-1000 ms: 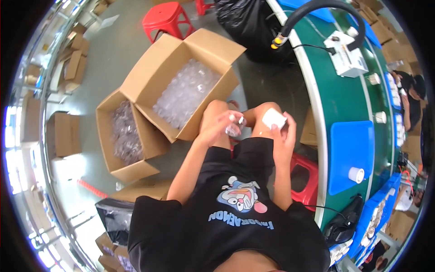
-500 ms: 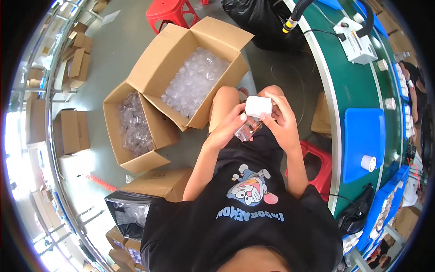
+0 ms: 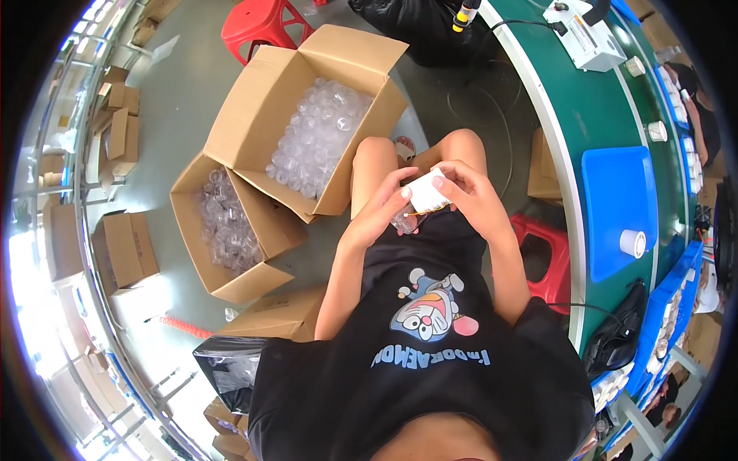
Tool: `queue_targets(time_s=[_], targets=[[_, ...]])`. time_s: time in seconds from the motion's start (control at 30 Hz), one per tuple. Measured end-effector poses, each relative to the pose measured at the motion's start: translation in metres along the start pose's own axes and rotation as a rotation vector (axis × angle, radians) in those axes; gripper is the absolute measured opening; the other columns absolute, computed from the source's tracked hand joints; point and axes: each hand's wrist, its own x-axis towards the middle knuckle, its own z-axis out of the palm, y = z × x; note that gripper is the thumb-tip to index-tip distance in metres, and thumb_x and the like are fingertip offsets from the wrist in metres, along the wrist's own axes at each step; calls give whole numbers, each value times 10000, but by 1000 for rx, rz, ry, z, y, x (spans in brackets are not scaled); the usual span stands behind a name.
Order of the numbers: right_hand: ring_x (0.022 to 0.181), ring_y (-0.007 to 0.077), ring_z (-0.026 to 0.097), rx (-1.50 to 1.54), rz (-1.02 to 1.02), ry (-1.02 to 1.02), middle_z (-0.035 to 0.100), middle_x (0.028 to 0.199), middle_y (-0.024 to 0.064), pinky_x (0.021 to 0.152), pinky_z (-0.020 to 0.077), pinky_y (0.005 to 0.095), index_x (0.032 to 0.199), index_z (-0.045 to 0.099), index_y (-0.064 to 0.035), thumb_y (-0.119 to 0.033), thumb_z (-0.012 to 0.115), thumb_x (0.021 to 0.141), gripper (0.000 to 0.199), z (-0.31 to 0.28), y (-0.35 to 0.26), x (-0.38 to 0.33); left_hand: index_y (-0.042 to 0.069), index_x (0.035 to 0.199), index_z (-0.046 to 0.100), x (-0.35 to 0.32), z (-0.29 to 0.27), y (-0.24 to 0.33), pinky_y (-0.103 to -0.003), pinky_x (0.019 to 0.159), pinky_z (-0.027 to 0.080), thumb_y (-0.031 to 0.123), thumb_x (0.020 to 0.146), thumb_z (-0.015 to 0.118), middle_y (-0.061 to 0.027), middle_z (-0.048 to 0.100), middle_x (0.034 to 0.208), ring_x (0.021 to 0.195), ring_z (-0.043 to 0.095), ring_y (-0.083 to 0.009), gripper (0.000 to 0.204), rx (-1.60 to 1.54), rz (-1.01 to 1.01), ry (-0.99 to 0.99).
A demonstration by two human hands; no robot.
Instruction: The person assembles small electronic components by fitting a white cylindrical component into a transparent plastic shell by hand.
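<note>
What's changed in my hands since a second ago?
Your hands were apart; now they're together. The right hand has moved left, bringing the white piece up against the clear piece in the left hand. Nothing was visibly let go. The open boxes, blue tray and its cup stayed put.

Two bare hands (image 3: 377, 215) (image 3: 472, 198) hold one white, roughly cylindrical piece (image 3: 427, 191) and one clear plastic piece (image 3: 405, 222). Nearest to their left stand two open brown cardboard cartons (image 3: 251, 104) (image 3: 254, 283). Two red plastic stools (image 3: 255, 23) (image 3: 559, 267) show plainly, one far ahead-left, one right of the hands. Further right, one blue rectangular plastic tray (image 3: 619, 192) bears one white cylinder (image 3: 633, 243).
</note>
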Motion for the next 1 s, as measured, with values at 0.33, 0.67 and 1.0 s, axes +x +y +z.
queue_targets(time_s=[0.33,0.67,1.0], targets=[[611,32,504,-139,157,-121,574,752,-37,516,392,182,1001,645,-64,-358,575,966,305,12,2,9,34,1426,323,-9,7,-2,-240,615,483,365,1019,451,-85,563,1045,843,577,-115,540,163,18,89],[650,79,545,-67,186,-316,612,855,34,567,451,223,1097,636,-19,-267,586,963,286,6,-3,6,51,1388,399,-19,11,3,-233,526,474,387,1034,395,-81,597,1023,783,595,-110,489,77,-63,142],[763,89,546,-153,-197,-345,609,1001,60,653,443,219,1229,614,21,-83,657,898,349,-3,-4,-13,0,1332,435,-27,38,28,-233,407,462,470,1028,337,-105,627,927,624,636,-164,568,-149,-87,171]])
